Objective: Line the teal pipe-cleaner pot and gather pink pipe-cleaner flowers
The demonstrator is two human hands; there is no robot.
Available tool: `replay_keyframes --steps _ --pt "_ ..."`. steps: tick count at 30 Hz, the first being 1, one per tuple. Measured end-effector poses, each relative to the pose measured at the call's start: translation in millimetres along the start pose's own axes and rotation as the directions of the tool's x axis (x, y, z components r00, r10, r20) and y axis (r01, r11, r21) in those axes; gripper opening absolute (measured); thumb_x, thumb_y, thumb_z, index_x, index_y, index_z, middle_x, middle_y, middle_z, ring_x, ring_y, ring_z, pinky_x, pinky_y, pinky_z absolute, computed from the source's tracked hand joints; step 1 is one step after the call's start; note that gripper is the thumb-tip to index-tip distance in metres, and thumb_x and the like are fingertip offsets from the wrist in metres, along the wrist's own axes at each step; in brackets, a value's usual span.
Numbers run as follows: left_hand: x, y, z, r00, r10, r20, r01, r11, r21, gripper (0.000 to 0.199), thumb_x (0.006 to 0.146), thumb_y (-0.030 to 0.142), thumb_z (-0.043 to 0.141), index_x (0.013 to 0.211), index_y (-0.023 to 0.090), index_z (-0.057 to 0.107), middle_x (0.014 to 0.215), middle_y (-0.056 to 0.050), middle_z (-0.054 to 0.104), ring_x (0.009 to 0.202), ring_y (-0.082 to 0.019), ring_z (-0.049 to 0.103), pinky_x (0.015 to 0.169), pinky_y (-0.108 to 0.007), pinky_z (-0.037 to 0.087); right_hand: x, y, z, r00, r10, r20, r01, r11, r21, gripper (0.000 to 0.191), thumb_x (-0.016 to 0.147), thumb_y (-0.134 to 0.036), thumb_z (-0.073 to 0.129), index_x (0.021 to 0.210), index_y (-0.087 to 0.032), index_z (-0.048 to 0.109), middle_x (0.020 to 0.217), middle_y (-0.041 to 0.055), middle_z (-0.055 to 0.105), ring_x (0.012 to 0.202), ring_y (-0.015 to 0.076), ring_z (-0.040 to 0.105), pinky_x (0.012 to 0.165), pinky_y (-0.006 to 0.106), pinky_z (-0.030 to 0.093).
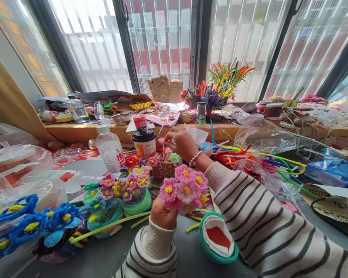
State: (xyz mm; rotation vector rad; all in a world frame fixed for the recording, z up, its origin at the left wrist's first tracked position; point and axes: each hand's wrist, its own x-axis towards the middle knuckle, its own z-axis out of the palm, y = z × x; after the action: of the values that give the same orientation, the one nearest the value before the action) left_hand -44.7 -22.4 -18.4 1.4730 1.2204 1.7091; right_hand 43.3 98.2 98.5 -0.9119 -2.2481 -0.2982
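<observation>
My left hand (164, 213) is closed round the stems of a bunch of pink pipe-cleaner flowers (186, 190) with yellow centres. Farther forward, the fingers of my right hand (178, 141) pinch a small pink flower (161, 141), with a pale thin stem rising beside it. Just under that hand stands a small brown patterned box (162, 170) with a few more little flowers about it. A round green-rimmed pot (234, 251) with a white and rust-red inside sits right of my left wrist. The fingertips of my left hand are partly hidden.
Blue flowers (31, 227) and several flower pots (135, 200) line the left. A clear bottle (108, 148) and a lidded cup (144, 143) stand behind them. Loose pipe cleaners (234, 158) and plastic wrap (275, 135) lie right. A cluttered sill (223, 133) runs below the windows.
</observation>
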Motion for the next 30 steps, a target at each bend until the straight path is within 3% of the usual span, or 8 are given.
replay_keyframes --steps 4,8,16,17,20,22,25,30 --pt "-2.9 2.1 4.2 0.984 0.154 -0.092 -0.143 0.983 0.114 0.014 0.060 0.027 0.060 0.071 0.024 0.068 0.079 -0.004 0.068 0.081 -0.022 0.059 0.080 -0.036 0.043 -10.6 13.0 -21.9 0.975 0.086 -0.205 -0.062 0.990 0.123 0.018 0.076 -0.029 0.051 0.075 -0.014 0.060 0.075 0.0038 0.054 0.073 0.0129 0.046 0.069 0.025 0.037" --pt "0.7 -3.2 4.3 0.988 0.106 -0.111 -0.095 0.991 0.094 0.017 0.061 0.031 0.061 0.071 0.020 0.068 0.077 -0.006 0.067 0.075 -0.021 0.059 0.072 -0.033 0.047 -34.2 23.7 -47.4 0.901 0.248 -0.356 -0.157 0.951 0.266 0.021 0.073 -0.035 0.053 0.073 -0.015 0.060 0.072 0.0025 0.052 0.064 0.0106 0.044 0.061 0.024 0.039" --pt "3.0 -0.7 7.4 0.995 0.046 -0.090 -0.046 0.999 -0.005 0.015 0.061 0.031 0.062 0.063 0.016 0.065 0.061 -0.001 0.059 0.052 -0.010 0.053 0.049 -0.021 0.044 -122.1 14.2 -118.9 0.639 0.548 -0.539 -0.204 0.797 0.568 0.008 0.067 -0.024 0.060 0.073 -0.020 0.057 0.082 0.0010 0.048 0.069 0.0103 0.045 0.058 0.025 0.038" --pt "3.2 1.2 7.7 0.995 0.055 -0.087 -0.054 0.998 0.016 0.014 0.061 0.030 0.062 0.063 0.016 0.066 0.058 0.000 0.057 0.051 -0.009 0.051 0.048 -0.020 0.043 -128.5 10.4 -124.6 0.663 0.549 -0.509 -0.140 0.759 0.636 0.005 0.068 -0.024 0.059 0.071 -0.021 0.056 0.077 -0.0003 0.047 0.070 0.0106 0.045 0.060 0.025 0.038" --pt "3.7 7.1 8.4 0.995 0.069 -0.075 -0.066 0.997 0.040 0.013 0.061 0.029 0.062 0.062 0.017 0.066 0.054 0.001 0.054 0.049 -0.008 0.047 0.046 -0.018 0.039 -134.2 -4.2 -131.1 0.886 0.408 -0.221 -0.127 0.672 0.730 0.001 0.071 -0.023 0.056 0.070 -0.023 0.055 0.075 -0.0008 0.047 0.071 0.0110 0.047 0.061 0.025 0.040" --pt "3.7 11.6 8.8 0.997 0.042 -0.059 -0.040 0.999 0.029 0.012 0.060 0.028 0.062 0.058 0.016 0.065 0.052 0.002 0.052 0.047 -0.007 0.047 0.045 -0.017 0.038 -130.1 -15.4 -126.3 0.977 0.208 -0.038 -0.135 0.752 0.645 0.001 0.071 -0.021 0.057 0.072 -0.022 0.056 0.076 0.0002 0.049 0.073 0.0112 0.048 0.063 0.025 0.041" --pt "3.4 18.9 9.4 0.999 -0.041 -0.031 0.040 0.999 -0.031 0.010 0.057 0.026 0.064 0.056 0.016 0.064 0.050 0.004 0.050 0.046 -0.006 0.046 0.044 -0.015 0.038 -123.3 -28.4 -110.5 0.997 0.016 0.078 -0.052 0.873 0.485 0.004 0.072 -0.022 0.056 0.073 -0.020 0.059 0.078 0.0023 0.051 0.075 0.0115 0.049 0.068 0.025 0.041" --pt "4.0 25.4 9.9 0.970 -0.238 0.038 0.241 0.954 -0.178 0.011 0.052 0.025 0.068 0.053 0.015 0.065 0.049 0.004 0.054 0.048 -0.007 0.049 0.049 -0.016 0.041 -124.8 -28.6 -91.2 1.000 -0.016 0.022 0.007 0.942 0.336 0.011 0.076 -0.025 0.051 0.076 -0.019 0.060 0.074 0.0028 0.052 0.072 0.0121 0.048 0.064 0.025 0.041"
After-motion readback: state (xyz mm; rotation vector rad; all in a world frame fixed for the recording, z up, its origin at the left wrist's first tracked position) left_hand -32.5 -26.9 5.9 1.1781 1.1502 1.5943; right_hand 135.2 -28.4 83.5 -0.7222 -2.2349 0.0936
